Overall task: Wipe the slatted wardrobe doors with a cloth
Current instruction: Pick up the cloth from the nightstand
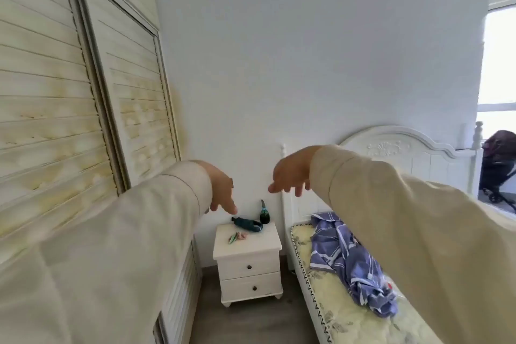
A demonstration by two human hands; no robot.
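Both the left hand (pixel 220 190) and right hand (pixel 290 173) hang loose-fingered, holding nothing; no cloth visible, so the stained wardrobe doors (pixel 55 98) left of them risk going unwiped.

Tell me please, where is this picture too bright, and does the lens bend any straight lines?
Head view: the window at the right edge is blown out to white; the wide-angle lens bows the slatted wardrobe doors and their frame; both outstretched hands, left hand and right hand, look slightly soft; the wall is evenly lit.
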